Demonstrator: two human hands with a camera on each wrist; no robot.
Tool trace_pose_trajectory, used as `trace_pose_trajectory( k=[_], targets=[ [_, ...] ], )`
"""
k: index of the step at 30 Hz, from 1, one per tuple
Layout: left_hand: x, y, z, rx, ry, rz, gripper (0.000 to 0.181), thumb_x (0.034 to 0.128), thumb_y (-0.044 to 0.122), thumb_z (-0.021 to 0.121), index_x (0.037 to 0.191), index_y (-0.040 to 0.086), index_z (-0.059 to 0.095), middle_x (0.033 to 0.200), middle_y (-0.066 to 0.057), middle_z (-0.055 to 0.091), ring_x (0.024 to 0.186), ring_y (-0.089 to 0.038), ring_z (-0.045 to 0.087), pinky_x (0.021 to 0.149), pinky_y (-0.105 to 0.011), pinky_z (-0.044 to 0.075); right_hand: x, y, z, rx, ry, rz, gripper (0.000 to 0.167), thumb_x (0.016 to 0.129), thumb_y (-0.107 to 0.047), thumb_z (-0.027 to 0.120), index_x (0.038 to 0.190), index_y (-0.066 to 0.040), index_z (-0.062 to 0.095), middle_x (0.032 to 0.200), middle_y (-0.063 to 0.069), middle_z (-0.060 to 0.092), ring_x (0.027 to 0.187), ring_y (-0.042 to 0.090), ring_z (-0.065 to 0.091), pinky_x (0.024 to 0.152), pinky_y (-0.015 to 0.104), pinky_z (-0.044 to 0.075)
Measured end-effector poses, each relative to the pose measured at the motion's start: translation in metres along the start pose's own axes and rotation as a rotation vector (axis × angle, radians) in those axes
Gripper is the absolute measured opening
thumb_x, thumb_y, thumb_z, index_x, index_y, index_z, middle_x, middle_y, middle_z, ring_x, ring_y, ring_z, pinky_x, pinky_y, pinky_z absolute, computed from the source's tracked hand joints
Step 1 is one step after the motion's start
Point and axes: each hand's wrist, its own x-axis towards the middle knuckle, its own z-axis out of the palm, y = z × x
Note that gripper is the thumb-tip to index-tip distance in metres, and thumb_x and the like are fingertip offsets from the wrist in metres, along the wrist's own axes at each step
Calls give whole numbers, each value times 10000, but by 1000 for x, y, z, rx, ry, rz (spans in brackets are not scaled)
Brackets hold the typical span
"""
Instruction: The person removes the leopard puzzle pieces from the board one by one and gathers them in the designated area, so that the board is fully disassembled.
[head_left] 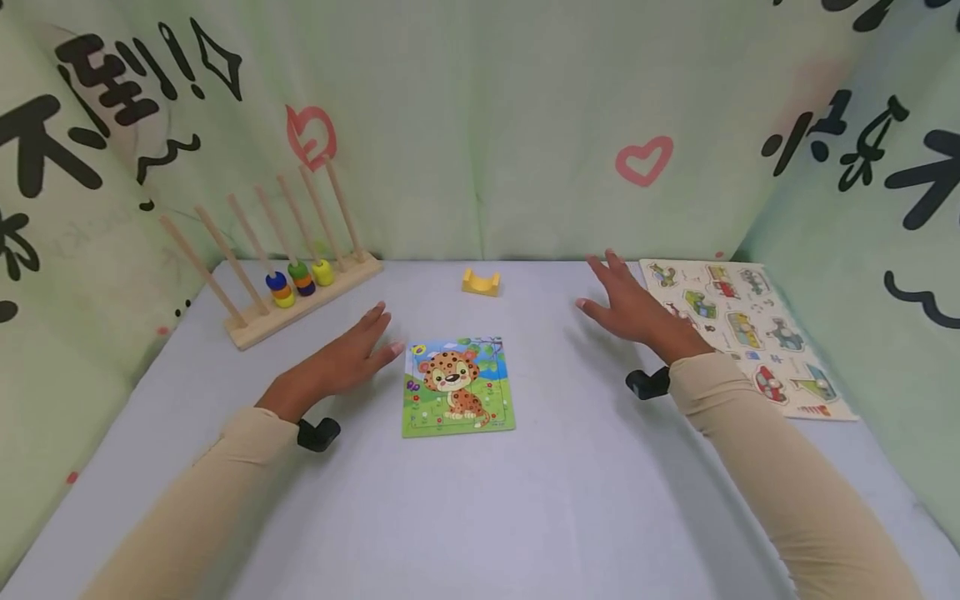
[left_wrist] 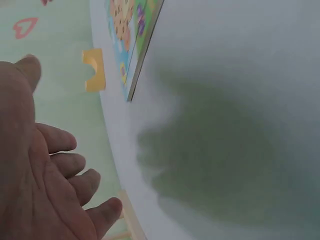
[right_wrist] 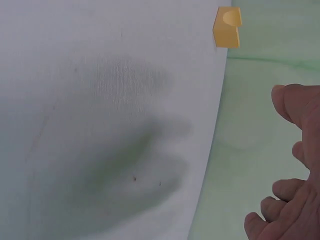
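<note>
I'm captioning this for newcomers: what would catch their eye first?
Probably the leopard puzzle, bright on the table between the left hand and right hand. Then come the wooden peg rack with its colorful rings at back left, and the yellow arched block near the far edge.

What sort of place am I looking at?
It looks like a tabletop play corner, perhaps for children's toys: a leopard picture board and a wooden peg rack with coloured rings sit on the table, and heart-marked green cloth hangs behind it.
</note>
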Motion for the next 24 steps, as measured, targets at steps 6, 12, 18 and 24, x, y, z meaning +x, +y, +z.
trace_pose_trajectory(
  k=[6,12,18,24],
  targets=[
    [-18,0,20,-56,-51,62,833,978,591,427,1563,75,137,1624,-107,-41,1467,-326,48,1123,-529,177,4,-13,12,45,-25,-4,747,1003,-357,528,1568,-89,120,1606,181,95,1465,354,44,1127,553,119],
    [-33,6,39,-95,-106,134,799,948,564,525,1566,168,207,1621,-126,-31,1462,-361,31,1110,-578,164,7,-25,28,90,-45,23,779,985,-412,545,1575,-147,112,1610,129,140,1457,339,136,1124,531,173],
    [-39,25,57,19,-76,139,763,945,569,521,1551,182,267,1601,-215,-20,1451,-409,-46,1120,-587,69,9,-42,38,107,-78,12,742,988,-414,542,1571,-151,165,1603,102,187,1453,310,175,1126,505,196],
    [-39,42,72,65,-25,84,734,948,610,471,1550,241,271,1583,-254,-82,1443,-402,-117,1118,-590,32,12,-62,47,100,-114,-22,612,1013,-398,503,1516,-90,341,1563,109,298,1440,286,232,1119,475,235]
  ],
)
